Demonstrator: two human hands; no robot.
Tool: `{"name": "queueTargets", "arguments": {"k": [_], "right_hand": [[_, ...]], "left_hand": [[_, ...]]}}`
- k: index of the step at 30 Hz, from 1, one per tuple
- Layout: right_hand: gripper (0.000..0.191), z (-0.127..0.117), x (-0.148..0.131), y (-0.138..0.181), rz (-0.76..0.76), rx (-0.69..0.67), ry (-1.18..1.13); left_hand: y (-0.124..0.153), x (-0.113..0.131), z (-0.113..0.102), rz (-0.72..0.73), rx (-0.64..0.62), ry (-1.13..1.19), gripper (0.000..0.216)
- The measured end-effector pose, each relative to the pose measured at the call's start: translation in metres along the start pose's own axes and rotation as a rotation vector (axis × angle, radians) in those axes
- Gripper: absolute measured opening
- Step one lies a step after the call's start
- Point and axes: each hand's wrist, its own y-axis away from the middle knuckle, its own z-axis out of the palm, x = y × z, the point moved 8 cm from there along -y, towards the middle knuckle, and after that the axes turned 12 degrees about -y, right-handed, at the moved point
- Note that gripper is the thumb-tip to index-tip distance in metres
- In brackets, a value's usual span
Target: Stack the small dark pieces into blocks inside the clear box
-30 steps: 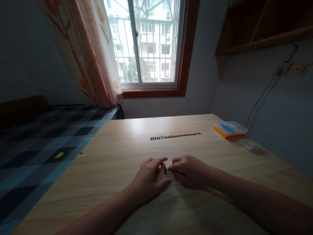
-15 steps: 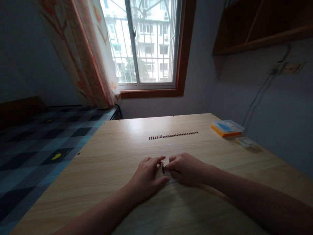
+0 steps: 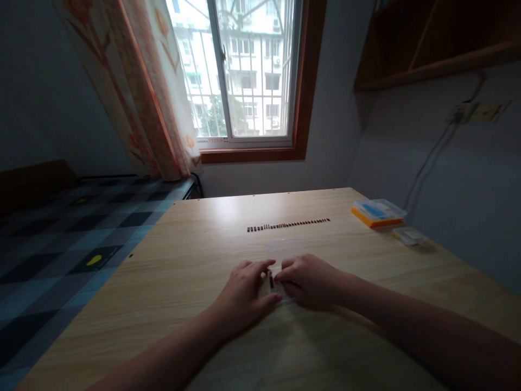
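A small clear plastic box (image 3: 288, 300) lies on the table between my hands, with its see-through lid (image 3: 284, 240) seemingly folded back on the far side. Inside its left end is a short dark strip (image 3: 272, 282), too small to name. My left hand (image 3: 250, 288) steadies the box, fingers at the far edge and thumb at the near edge. Over the box's right part, my right hand (image 3: 307, 279) has its fingers pinched together beside the dark strip. Whatever those fingertips hold is hidden. Beyond the box runs a long row of tiny dark chip-like pieces (image 3: 288, 225).
On the wooden table (image 3: 183, 282), an orange box with a clear lid (image 3: 376, 213) stands at the right edge. A smaller clear case (image 3: 409, 236) lies beside it. A bed with a checked cover (image 3: 93, 239) adjoins the left; a window (image 3: 256, 76) is ahead.
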Motion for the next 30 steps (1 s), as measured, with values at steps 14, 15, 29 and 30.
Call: {"name": "queueTargets", "arguments": {"k": [14, 15, 29, 30], "right_hand": [[0.023, -0.024, -0.014, 0.003, -0.172, 0.143, 0.047], [0.024, -0.037, -0.017, 0.003, -0.198, 0.205, 0.056], [0.014, -0.054, 0.081, -0.155, 0.025, -0.015, 0.060], [0.014, -0.049, 0.085, -0.162, 0.032, -0.029, 0.063]], "left_hand": [[0.002, 0.000, -0.002, -0.002, -0.026, 0.028, 0.063], [0.002, 0.000, -0.002, -0.012, -0.029, 0.034, 0.065], [0.007, -0.003, -0.003, -0.073, -0.057, 0.081, 0.084], [0.007, -0.003, -0.003, -0.072, -0.055, 0.081, 0.084]]}}
